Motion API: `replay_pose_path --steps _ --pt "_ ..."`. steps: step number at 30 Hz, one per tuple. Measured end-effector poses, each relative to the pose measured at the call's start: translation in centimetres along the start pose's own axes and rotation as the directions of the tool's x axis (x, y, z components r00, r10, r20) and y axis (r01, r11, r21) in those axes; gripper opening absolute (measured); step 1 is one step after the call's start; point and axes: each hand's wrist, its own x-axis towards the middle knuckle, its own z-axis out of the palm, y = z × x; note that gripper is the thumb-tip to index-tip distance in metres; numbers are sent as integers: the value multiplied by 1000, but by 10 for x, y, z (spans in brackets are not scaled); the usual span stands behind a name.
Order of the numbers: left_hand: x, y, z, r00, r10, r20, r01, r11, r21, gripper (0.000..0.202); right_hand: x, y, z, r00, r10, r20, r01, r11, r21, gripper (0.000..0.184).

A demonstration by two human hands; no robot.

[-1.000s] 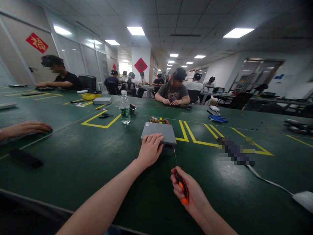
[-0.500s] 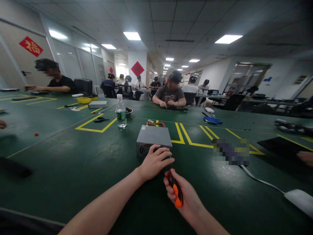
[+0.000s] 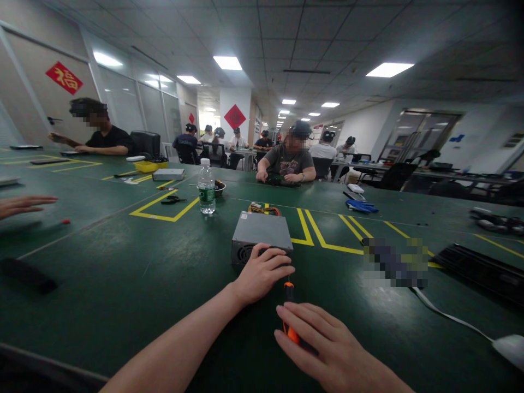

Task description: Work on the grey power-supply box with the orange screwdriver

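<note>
A grey computer power supply (image 3: 262,226) stands on the green table in front of me, its fan grille facing my side and a bundle of coloured wires behind it. My left hand (image 3: 258,277) grips its front right part, fingers bent over the edge. An orange and black screwdriver (image 3: 289,292) points toward that same corner; its tip is hidden behind my left fingers. Around the lower handle is my right hand (image 3: 321,335), fingers fairly straight and loosely holding it, covering part of the orange grip.
A water bottle (image 3: 207,188) stands beyond the power supply, before a small bowl (image 3: 220,188). Rightward lie blue gloves (image 3: 361,206), a blurred-out item with a white cable (image 3: 446,313), and a black panel (image 3: 483,270). Another person's hand (image 3: 27,206) reaches in from the left. Coworkers sit opposite.
My right fingers have loosened and straightened from a tight wrap on the screwdriver handle, turning palm-down. My left hand stays on the power supply. Another person's hand reaches further in at left.
</note>
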Motion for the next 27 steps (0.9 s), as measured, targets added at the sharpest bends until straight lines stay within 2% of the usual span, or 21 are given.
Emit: replay_pose_path --steps 2,5,7,9,13,16,19,23,27 --pt "1 0 -5 999 -35 -8 35 999 34 26 3 6 9 996 -75 -43 74 997 -18 24" --pt "3 -5 -12 981 -182 -70 189 977 102 33 3 10 25 982 -133 -131 133 991 -12 13" --pt "2 -10 -14 959 -268 -88 278 952 125 38 1 10 35 978 -114 -173 120 992 24 7" --pt "1 -15 -14 948 -311 -71 318 939 129 38 0 9 41 985 -42 -170 54 996 69 13" --pt "-2 -22 -9 937 -347 -36 349 932 103 33 0 6 39 994 54 -92 -43 992 116 9" --pt "-3 -22 -8 935 -352 -27 354 931 86 33 0 5 30 995 87 -52 -78 985 153 21" --pt "-3 -22 -10 937 -349 -18 350 934 73 33 -1 8 22 995 85 -51 -73 976 203 27" --pt "-3 -22 -12 938 -347 -14 347 936 57 33 -4 13 21 996 79 -51 -65 970 233 26" --pt "-2 -22 -10 936 -350 -34 351 934 67 34 -12 17 24 986 135 -100 -104 957 271 29"
